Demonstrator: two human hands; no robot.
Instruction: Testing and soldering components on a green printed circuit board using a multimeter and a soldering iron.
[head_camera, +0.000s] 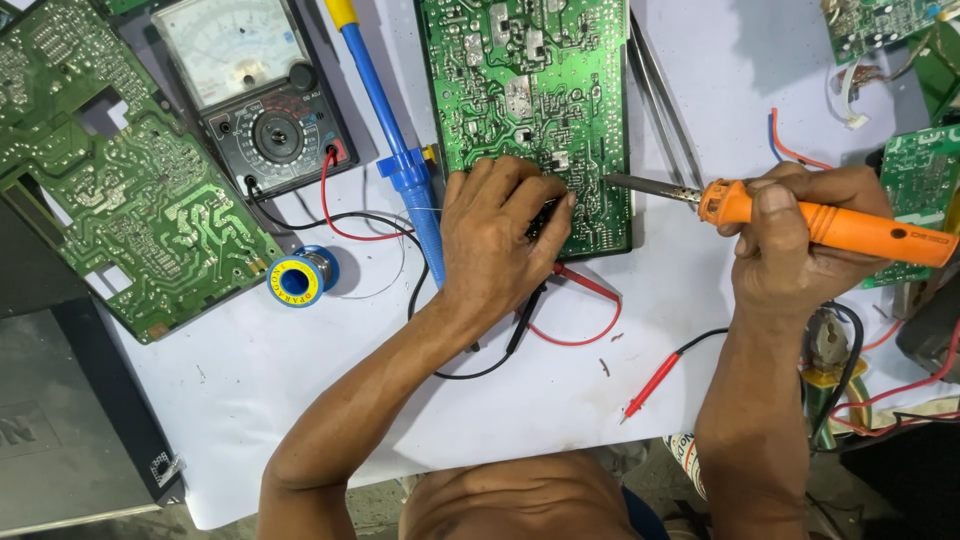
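My left hand (497, 235) presses down on the lower left corner of a green circuit board (530, 90) lying solder side up on white paper. My right hand (800, 240) grips the orange handle of a soldering iron (850, 225). The iron's metal tip points left and meets the board's right edge near my left fingertips. A blue desoldering pump (395, 140) lies just left of my left hand.
An analog multimeter (255, 85) with red and black leads sits at the upper left, beside a larger green board (120, 180). A solder spool (297, 277), a red probe (650, 385), tweezers (660, 95) and more boards at the right edge surround the work area.
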